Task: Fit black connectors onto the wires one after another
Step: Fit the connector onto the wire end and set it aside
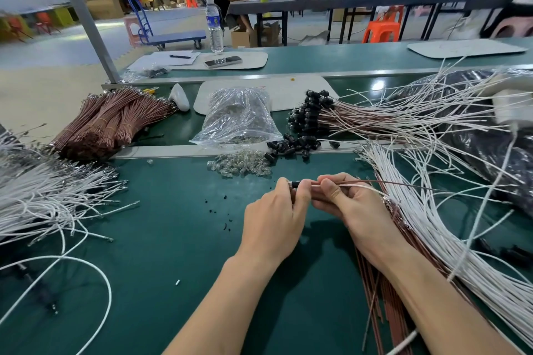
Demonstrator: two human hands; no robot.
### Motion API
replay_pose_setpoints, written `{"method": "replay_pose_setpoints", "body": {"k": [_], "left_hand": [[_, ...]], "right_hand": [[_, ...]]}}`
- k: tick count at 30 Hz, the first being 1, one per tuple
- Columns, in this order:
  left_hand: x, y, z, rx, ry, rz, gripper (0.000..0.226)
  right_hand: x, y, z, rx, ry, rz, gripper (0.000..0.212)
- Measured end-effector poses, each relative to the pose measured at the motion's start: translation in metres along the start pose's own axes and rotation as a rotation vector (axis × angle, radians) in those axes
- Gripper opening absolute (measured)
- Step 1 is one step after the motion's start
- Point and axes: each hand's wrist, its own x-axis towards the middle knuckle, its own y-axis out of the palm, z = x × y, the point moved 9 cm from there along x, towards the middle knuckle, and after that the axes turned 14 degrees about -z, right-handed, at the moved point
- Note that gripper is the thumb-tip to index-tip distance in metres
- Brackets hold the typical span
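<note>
Just below the middle of the frame, the left hand (pixel 274 219) is gripping a black connector (pixel 295 184) between thumb and curled fingers, holding it level so its opening is facing the other hand. The right hand (pixel 354 204) is pinching a white wire (pixel 360 187) and a brown wire (pixel 403 184) close to their ends. Gripping that near the tips is probably keeping them stiff enough to push in. The wire ends are meeting the connector, though the thumbs are hiding how far in they are sitting, so the seating may be only partly done.

The supplies are lying where each hand can reach them. The loose connectors (pixel 291 147) are heaped just above the hands, beside a scatter of clear bulbs (pixel 239 166) spilling from a plastic bag (pixel 236 118). The white wires (pixel 432 225) are fanning down the right side of the frame, their ends pointing toward the right hand, ready for the next pick. Finished leads (pixel 311 112) with connectors already on are lying in the upper right of centre, across the metal divider. Tied bundles of brown wire (pixel 109 121) are waiting at the upper left, and more white wires (pixel 43 196) are piled along the left edge on the green bench (pixel 173 239).
</note>
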Motion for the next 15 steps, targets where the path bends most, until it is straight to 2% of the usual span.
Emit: {"method": "replay_pose_setpoints", "body": {"k": [11, 15], "left_hand": [[0.0004, 0.0002, -0.0023, -0.022, -0.012, 0.03, 0.044], [-0.0015, -0.0039, -0.0055, -0.173, -0.01, 0.02, 0.036]], "right_hand": [[-0.001, 0.0028, 0.0022, 0.011, 0.024, 0.035, 0.03], [-0.0043, 0.0089, 0.0042, 0.184, 0.092, 0.012, 0.024]]}}
